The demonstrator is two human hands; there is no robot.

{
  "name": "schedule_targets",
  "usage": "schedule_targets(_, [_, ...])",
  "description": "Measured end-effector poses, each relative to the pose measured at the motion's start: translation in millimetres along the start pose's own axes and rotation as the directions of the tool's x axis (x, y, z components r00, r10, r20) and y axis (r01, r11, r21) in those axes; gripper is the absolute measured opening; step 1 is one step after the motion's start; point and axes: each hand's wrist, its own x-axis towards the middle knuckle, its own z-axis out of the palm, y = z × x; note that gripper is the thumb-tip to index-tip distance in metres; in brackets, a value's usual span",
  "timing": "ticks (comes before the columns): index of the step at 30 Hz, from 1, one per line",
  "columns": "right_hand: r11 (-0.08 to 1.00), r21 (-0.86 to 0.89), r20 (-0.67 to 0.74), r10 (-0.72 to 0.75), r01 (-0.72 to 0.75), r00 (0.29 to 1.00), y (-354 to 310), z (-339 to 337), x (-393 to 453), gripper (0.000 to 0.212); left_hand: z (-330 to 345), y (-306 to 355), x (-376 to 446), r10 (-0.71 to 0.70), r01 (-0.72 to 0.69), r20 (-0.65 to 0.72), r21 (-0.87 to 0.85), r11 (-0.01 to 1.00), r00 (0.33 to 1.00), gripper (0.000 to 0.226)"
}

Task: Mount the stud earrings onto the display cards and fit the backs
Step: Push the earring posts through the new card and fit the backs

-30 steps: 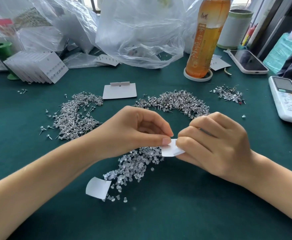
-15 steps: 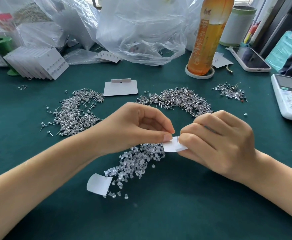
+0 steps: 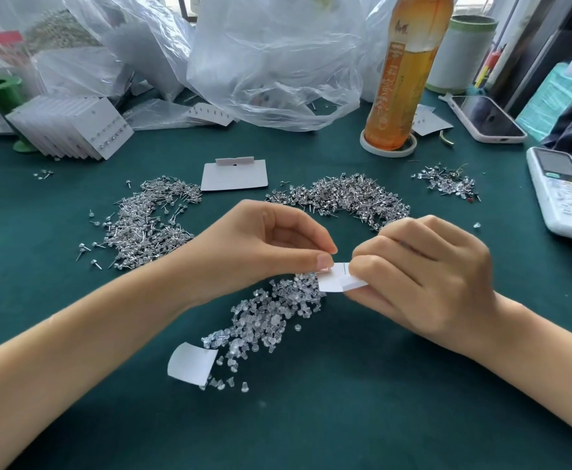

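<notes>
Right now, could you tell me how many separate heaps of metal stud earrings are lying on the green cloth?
3: a left heap, a middle heap behind the hands, and a small heap near the remote. Hands may hide part of the middle one.

Both hands point(image 3: 345, 266) on card point(image 3: 335, 281)

matt dark green cloth covers the table point(image 3: 345, 418). the stud earrings point(image 3: 149, 222) in heaps left and far centre are shiny metal; the backs point(image 3: 271, 317) are clear glossy plastic. the display card point(image 3: 337, 281) is matt white paper. crinkled translucent plastic bags point(image 3: 271, 62) lie far behind.
</notes>
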Motion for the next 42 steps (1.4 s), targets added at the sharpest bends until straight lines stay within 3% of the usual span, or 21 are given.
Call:
schedule_targets(22, [0.999,-0.054,0.024,0.001,0.0,1.0,-4,-3,3,0.024,5,1,1,0.089,-0.1,0.07,0.16,0.982,0.993,0.012])
schedule_targets(26, [0.987,0.029,-0.003,0.16,-0.16,0.987,-1,-4,4,0.034,4,2,0,0.159,-0.148,-0.054,0.159,0.976,0.986,0.012])
schedule_targets(28, [0.914,0.142,0.014,0.382,-0.38,0.924,-1,-4,8,0.039,1,2,1,0.183,-0.161,-0.106,0.191,0.968,0.977,0.019])
schedule_targets(29, [0.837,0.201,0.051,0.51,-0.509,0.859,-2,-5,10,0.041,1,3,0,0.187,-0.16,-0.097,0.233,0.959,0.978,0.026])
schedule_targets(32, [0.467,0.34,0.298,0.77,-0.816,0.565,-2,-9,18,0.04,7,4,-2,0.201,-0.183,-0.029,0.306,0.934,0.979,0.015])
schedule_targets(34, [0.283,0.412,0.446,0.766,-0.866,0.463,2,-12,23,0.045,9,4,-2,0.201,-0.183,-0.039,0.272,0.945,0.979,0.014])
schedule_targets(37, [0.133,0.434,0.57,0.726,-0.891,0.386,10,-16,27,0.052,9,6,-3,0.144,-0.14,-0.026,0.123,0.983,0.989,0.019])
schedule_targets(40, [-0.043,0.376,0.729,0.63,-0.925,0.268,16,-17,27,0.057,9,8,-3,0.004,-0.004,0.04,0.01,1.0,0.999,0.016])
schedule_targets(42, [-0.105,0.327,0.793,0.571,-0.939,0.212,15,-17,26,0.057,8,7,-3,-0.099,0.105,0.083,-0.075,0.992,0.992,0.016])
